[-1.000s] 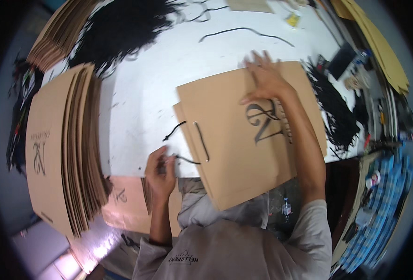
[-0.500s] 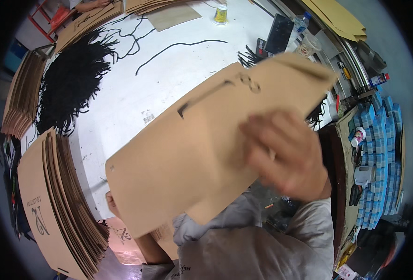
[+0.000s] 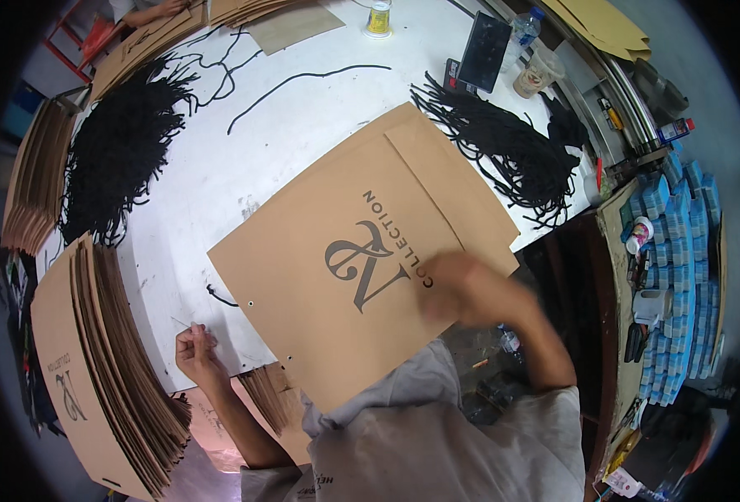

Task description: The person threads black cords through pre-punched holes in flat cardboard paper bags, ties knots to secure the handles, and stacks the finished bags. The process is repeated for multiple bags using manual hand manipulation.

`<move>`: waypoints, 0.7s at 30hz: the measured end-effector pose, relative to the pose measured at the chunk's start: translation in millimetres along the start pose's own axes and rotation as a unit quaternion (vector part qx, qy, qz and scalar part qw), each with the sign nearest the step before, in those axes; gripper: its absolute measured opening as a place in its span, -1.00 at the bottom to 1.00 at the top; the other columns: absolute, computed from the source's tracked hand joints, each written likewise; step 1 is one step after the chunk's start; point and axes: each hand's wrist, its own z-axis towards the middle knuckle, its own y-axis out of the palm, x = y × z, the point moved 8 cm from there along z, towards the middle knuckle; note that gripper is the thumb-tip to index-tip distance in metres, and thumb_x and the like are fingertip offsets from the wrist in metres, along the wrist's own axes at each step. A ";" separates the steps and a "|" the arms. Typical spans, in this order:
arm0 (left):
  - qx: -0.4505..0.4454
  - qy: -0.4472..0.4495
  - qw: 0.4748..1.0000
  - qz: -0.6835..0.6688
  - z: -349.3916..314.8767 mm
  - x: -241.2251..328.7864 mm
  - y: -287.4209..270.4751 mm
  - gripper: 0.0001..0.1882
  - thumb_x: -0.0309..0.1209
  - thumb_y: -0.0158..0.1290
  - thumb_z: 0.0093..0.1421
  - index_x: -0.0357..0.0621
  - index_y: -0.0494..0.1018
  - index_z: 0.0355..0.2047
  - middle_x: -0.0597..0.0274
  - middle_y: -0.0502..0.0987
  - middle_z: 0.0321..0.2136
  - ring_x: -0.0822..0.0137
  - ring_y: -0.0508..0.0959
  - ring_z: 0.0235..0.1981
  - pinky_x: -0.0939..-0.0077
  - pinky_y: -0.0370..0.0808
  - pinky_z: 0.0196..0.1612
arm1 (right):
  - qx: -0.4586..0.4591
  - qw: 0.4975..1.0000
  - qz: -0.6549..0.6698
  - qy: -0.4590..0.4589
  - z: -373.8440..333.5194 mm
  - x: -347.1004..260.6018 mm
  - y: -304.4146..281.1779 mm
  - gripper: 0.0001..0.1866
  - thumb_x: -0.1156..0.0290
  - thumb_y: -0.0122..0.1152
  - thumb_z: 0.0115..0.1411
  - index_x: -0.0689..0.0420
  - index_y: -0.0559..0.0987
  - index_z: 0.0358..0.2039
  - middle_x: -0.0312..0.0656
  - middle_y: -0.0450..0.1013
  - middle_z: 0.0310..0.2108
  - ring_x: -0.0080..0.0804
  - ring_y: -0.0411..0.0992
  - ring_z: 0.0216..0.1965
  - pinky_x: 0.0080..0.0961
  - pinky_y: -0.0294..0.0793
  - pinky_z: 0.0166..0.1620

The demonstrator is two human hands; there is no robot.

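A flat brown kraft paper bag [image 3: 328, 335] with a dark printed logo lies slanted across the near side of the table. Two small punched holes show along its left edge. My right hand [image 3: 474, 293] is over the bag's right part, its fingers smeared by motion. Left of the bag, my left hand [image 3: 197, 350] is closed in a pinch on a thin, needle-like piece that points up and left. A short black cord [image 3: 222, 297] sticks out beside the bag's left edge, near that hand.
Bundles of black cords lie at left [image 3: 123, 155] and right [image 3: 512, 146] on the white table [image 3: 303, 117]. Stacked paper bags [image 3: 127, 368] stand at near left. A phone [image 3: 483, 52], bottle and cups sit at far right. Another person's hand [image 3: 169, 8] shows at far left.
The bag has been turned over and lowered onto the table, its logo now facing up. My left hand has come out from behind it. The right cord bundle is uncovered.
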 end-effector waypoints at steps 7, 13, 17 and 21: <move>-0.065 0.007 0.998 -0.023 -13.5 0.0 6.8 -0.76 -0.45 0.22 0.35 -0.09 0.37 -0.40 0.33 0.45 -0.48 0.51 0.38 -0.49 0.59 0.35 -0.39 | 0.340 0.862 -0.215 0.308 -13.0 240.8 -125.1 -0.81 0.43 0.29 0.19 0.25 0.67 -0.23 0.09 0.59 -0.28 0.11 0.57 -0.17 -0.08 0.56 -0.06; -0.278 -0.130 0.830 -0.465 -54.7 7.7 62.0 -0.02 0.28 0.26 0.15 -0.20 0.26 0.31 0.06 0.41 0.20 0.22 0.43 0.05 0.34 0.45 0.06 | 0.437 0.850 -0.251 0.151 -8.5 184.4 -114.0 -0.85 0.50 0.33 0.25 0.22 0.72 -0.19 -0.06 0.64 -0.16 -0.14 0.61 -0.14 -0.31 0.55 0.01; -0.331 -0.194 0.746 -0.544 -64.5 56.5 118.4 -0.14 0.42 0.19 0.12 -0.14 0.33 -0.02 0.21 0.30 -0.11 0.31 0.31 -0.13 0.44 0.42 -0.10 | 0.423 0.901 -0.069 0.066 30.4 74.1 -71.8 -0.84 0.55 0.27 0.34 0.35 0.67 -0.13 -0.09 0.63 -0.21 -0.37 0.57 -0.20 -0.48 0.55 -0.05; -0.318 -0.196 0.756 -0.537 -62.6 57.4 124.6 -0.28 0.34 0.15 0.23 -0.11 0.33 -0.11 0.26 0.31 -0.22 0.40 0.36 -0.22 0.51 0.36 -0.26 | 0.310 0.947 0.077 -0.040 68.9 -19.8 -18.7 -0.84 0.62 0.30 0.28 0.34 0.69 -0.13 -0.06 0.62 -0.23 -0.37 0.56 -0.23 -0.50 0.53 -0.12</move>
